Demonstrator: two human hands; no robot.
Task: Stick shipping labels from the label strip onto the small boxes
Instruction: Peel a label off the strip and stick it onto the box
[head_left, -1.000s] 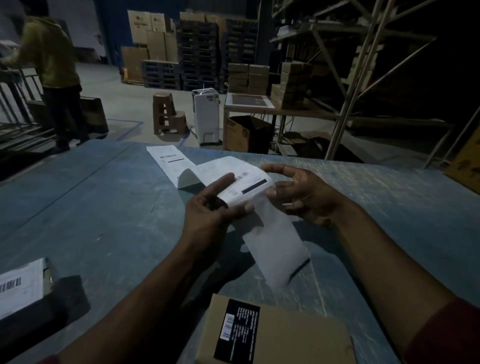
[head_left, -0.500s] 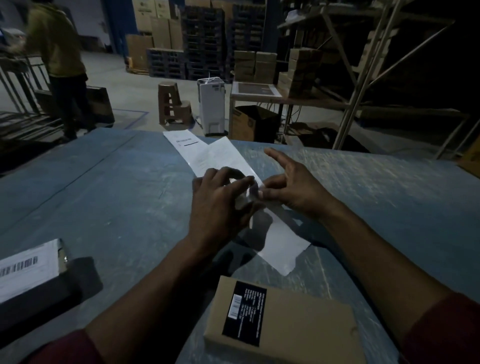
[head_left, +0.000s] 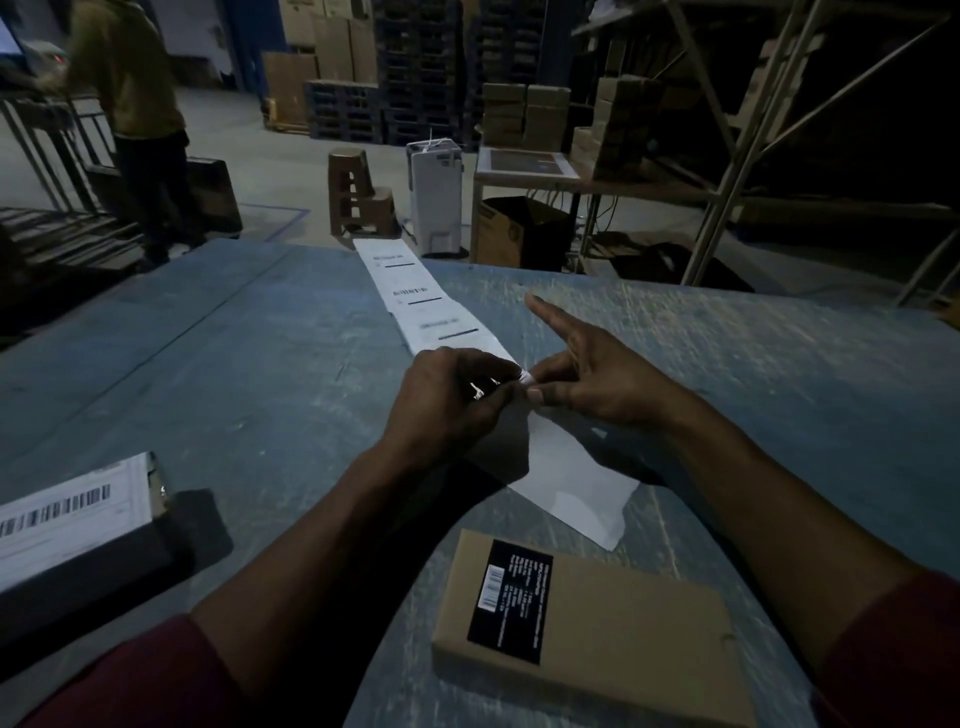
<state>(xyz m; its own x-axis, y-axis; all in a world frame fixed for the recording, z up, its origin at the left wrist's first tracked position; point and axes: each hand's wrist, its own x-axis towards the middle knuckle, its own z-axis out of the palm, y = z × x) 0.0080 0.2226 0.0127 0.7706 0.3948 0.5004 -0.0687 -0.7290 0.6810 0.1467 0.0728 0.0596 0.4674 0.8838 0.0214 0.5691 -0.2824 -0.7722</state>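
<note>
A white label strip runs flat across the blue table from its far edge toward me, with printed labels on the far part and blank backing on the near part. My left hand covers the strip's middle and pinches a label there. My right hand pinches the same spot from the right, index finger pointing away. A small brown box with a black sticker lies close in front of me, untouched. At the left edge sits another box with a barcode label on top.
A person in a yellow top stands at the far left beside metal racks. Beyond the table are a brown stool, a white unit, an open carton, stacked boxes and shelving.
The strip was held up and folded; now it lies flat and stretched along the table. Both hands have come down onto it and pinch at its middle.
</note>
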